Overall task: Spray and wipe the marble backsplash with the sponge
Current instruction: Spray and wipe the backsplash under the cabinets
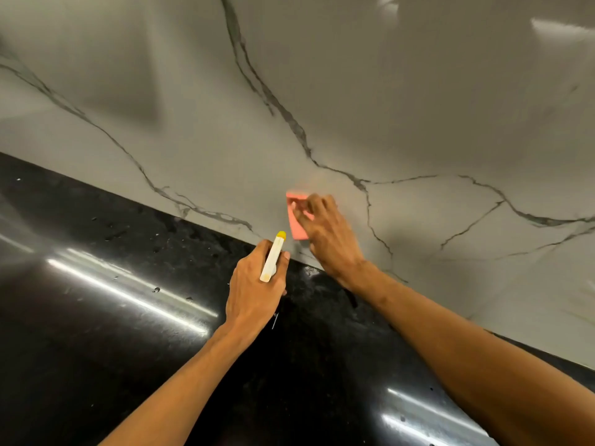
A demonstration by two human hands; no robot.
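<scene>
Pale grey-white marble backsplash [370, 101], glossy, crossed by thin dark branching veins, fills the far and upper part of the view and meets the counter along a line slanting from far left to near right. Polished black stone countertop [96, 300], speckled, carrying bright streaks of reflected light and scattered small droplets, occupies the near left and near centre. Pink rectangular sponge [297, 220], flat against the backsplash low down, just above the counter edge, slightly blurred. Right hand [325, 233], fingers spread over the sponge's right side and pressing it to the marble; bare forearm runs off to the near right. White plastic spray bottle head with a yellow nozzle tip [273, 257], slim, pointing up and far toward the backsplash, nozzle just left of the sponge's lower corner; the bottle body is hidden under the hand. Left hand [254, 291], closed around the spray bottle from above, over the counter near the wall line, just left of the right wrist; bare forearm runs off to the near centre-left.
</scene>
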